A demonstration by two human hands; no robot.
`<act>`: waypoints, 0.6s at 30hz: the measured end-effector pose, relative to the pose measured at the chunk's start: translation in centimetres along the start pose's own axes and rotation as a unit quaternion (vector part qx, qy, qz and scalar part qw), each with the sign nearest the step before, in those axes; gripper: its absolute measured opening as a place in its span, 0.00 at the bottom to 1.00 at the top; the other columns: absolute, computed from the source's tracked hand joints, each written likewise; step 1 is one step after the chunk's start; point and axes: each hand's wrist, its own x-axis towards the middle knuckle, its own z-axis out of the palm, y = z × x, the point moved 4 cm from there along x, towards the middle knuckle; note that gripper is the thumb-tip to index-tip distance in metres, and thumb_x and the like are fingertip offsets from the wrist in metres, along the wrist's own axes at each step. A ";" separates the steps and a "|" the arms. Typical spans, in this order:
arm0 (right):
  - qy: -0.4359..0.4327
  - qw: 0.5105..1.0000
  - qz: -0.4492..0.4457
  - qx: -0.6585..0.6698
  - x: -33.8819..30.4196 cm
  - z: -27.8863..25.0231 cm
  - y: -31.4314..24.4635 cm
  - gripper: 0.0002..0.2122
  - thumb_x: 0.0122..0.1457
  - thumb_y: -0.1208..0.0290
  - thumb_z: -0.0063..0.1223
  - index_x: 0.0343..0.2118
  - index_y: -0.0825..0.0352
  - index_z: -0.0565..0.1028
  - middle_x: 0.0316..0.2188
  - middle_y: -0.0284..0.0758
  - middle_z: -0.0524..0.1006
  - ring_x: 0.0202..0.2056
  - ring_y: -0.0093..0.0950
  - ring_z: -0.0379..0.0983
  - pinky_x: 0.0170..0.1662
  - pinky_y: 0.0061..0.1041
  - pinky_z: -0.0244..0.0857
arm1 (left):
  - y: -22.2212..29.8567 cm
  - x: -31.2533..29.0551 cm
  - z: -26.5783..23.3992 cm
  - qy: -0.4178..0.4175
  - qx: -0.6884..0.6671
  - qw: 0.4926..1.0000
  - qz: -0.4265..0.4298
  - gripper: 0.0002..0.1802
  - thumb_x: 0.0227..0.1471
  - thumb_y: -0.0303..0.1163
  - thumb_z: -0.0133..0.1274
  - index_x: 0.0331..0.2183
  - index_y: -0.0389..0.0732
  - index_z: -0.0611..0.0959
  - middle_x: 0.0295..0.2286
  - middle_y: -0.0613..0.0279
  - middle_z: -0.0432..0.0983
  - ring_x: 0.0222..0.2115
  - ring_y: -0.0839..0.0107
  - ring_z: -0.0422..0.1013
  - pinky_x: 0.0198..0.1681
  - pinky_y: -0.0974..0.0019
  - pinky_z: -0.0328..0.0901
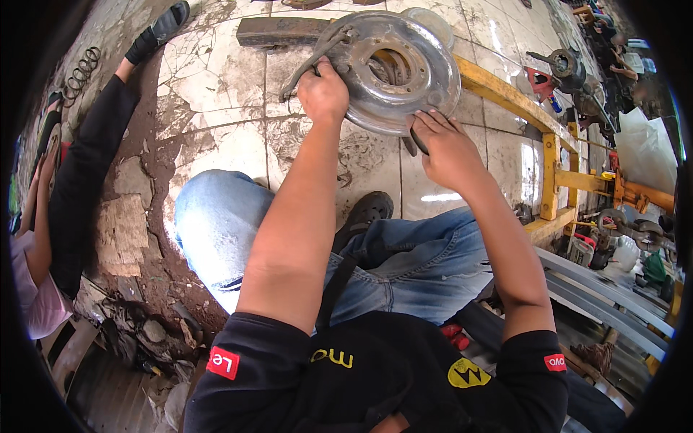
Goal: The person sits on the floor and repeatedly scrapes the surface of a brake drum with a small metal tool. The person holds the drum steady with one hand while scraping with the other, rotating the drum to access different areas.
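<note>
A round metal plate (364, 50), dished, with a large central hole and small bolt holes, is held tilted over the tiled floor in front of me; it looks like a brake backing plate. My left hand (323, 92) is closed at its left side, round a curved grey metal piece (304, 71) that resembles a brake shoe. My right hand (449, 148) grips the lower right rim, fingers on the upper face. Something dark (419, 142) shows beside its palm; its kind is hidden. Coiled metal (393, 65) is partly visible through the central hole.
Behind the plate lies a dark rectangular bar (278, 32). A yellow metal frame (509, 97) runs along the right, near a plastic bag (646, 144). At the left are a coil spring (81, 76) and another person's outstretched leg (97, 151). Rubble and cracked tiles lie nearby.
</note>
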 end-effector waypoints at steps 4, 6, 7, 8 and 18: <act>-0.060 0.998 0.002 0.012 0.4 -0.4 -0.3 0.30 0.53 0.77 0.52 0.62 0.64 0.64 0.63 0.42 0.64 0.65 0.40 0.57 0.68 0.38 0.51 | -0.1 0.3 0.1 0.008 -0.005 1.000 0.001 0.32 0.61 0.49 0.45 0.46 0.26 0.80 0.46 0.33 0.75 0.51 0.44 0.69 0.56 0.53 0.61; -0.062 0.998 0.011 0.014 0.0 -0.4 -0.2 0.30 0.52 0.77 0.52 0.62 0.65 0.64 0.63 0.43 0.64 0.65 0.40 0.57 0.68 0.37 0.51 | 0.1 0.2 0.0 -0.009 0.001 1.000 0.000 0.31 0.61 0.49 0.45 0.46 0.26 0.80 0.46 0.34 0.75 0.51 0.44 0.70 0.56 0.53 0.61; -0.064 0.998 0.016 0.014 -0.2 -0.4 -0.2 0.30 0.52 0.77 0.52 0.62 0.66 0.64 0.63 0.43 0.65 0.65 0.40 0.58 0.67 0.36 0.51 | -0.1 0.3 0.1 -0.003 0.000 1.000 0.002 0.31 0.61 0.49 0.45 0.46 0.27 0.80 0.46 0.34 0.75 0.51 0.44 0.70 0.56 0.53 0.61; -0.073 0.997 0.014 0.010 0.2 -0.3 -0.5 0.30 0.52 0.77 0.52 0.61 0.67 0.64 0.63 0.44 0.65 0.65 0.41 0.58 0.67 0.36 0.52 | -0.3 0.5 0.2 0.003 -0.002 1.000 0.005 0.31 0.61 0.49 0.45 0.46 0.27 0.80 0.46 0.34 0.75 0.51 0.44 0.70 0.56 0.54 0.61; -0.101 0.995 0.018 0.022 1.2 -0.8 -1.8 0.28 0.52 0.80 0.45 0.60 0.72 0.64 0.61 0.48 0.65 0.64 0.43 0.59 0.66 0.37 0.55 | -0.1 0.1 0.2 0.000 0.003 1.000 -0.001 0.31 0.60 0.49 0.44 0.48 0.29 0.80 0.47 0.36 0.75 0.51 0.44 0.69 0.56 0.53 0.61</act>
